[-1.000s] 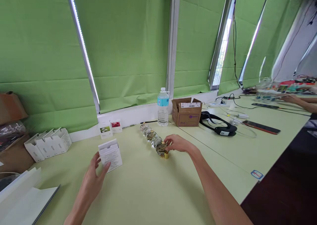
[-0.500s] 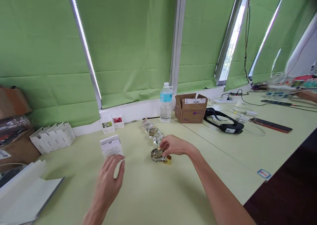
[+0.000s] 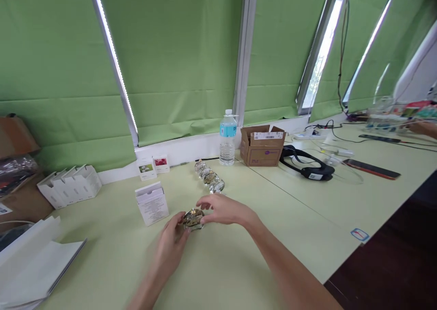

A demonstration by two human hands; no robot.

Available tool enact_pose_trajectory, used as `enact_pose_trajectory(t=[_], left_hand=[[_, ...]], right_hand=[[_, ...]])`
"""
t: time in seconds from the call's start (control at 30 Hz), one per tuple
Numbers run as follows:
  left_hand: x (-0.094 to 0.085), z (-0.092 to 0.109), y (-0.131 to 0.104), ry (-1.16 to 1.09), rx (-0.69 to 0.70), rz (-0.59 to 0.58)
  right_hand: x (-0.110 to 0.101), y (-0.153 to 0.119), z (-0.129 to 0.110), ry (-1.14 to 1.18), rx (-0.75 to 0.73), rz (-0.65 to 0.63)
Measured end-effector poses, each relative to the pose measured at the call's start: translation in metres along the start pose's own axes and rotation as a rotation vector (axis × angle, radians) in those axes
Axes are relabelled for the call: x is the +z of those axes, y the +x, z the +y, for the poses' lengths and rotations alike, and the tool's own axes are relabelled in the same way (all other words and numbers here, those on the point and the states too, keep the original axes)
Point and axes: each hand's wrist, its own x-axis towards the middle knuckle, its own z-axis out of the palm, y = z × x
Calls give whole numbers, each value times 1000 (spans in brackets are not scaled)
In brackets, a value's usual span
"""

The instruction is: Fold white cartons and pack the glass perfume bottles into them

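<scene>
A small clear glass perfume bottle [image 3: 193,221] with a gold neck is held just above or on the table, between my two hands. My left hand [image 3: 170,246] grips its left side, with the thumb below and the fingers at the upper edge. From the right, my right hand [image 3: 225,209] curls over it, thumb against the glass. Beyond my right hand stands a row of several similar glass bottles [image 3: 210,179]. To the left of the bottle stands an upright white carton [image 3: 153,208] with its top flap open. No gold cap shows now.
Small picture cards or boxes [image 3: 161,164], a water bottle [image 3: 227,141], a brown cardboard box [image 3: 262,150] and a black headset [image 3: 314,171] stand toward the back. Several white boxes [image 3: 71,187] and an open white folder [image 3: 41,264] are on the left. Another person's hand [image 3: 423,129] is far right.
My right hand has brought the perfume bottle left and nearer to me. My left hand has moved right from beside the white carton and now grips the bottle. The gold cap is out of sight.
</scene>
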Motion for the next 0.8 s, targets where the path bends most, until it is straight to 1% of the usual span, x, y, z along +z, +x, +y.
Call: enact_pose_trajectory(t=[0.13,0.27,0.4,0.5,0.6,0.7,0.8], left_hand=[[-2,-5,3,-16,6,10],[-7,-7,2,-12,28,20],[-10,-8,0,22,26,25],[-10,-7,-1,30,35,25],[-10,-6,-1,28,52,29],[-10,-6,-1,17,61,41],[-10,-5,-1,21,73,32]], right_hand=[[-9,-9,13,-150,167,-35],[-3,-7,24,-219,221,-89],[6,-2,29,-260,250,-90],[9,0,30,-255,227,-79],[7,2,24,-226,162,-31],[2,4,7,-189,85,74],[-1,2,-14,-84,-56,232]])
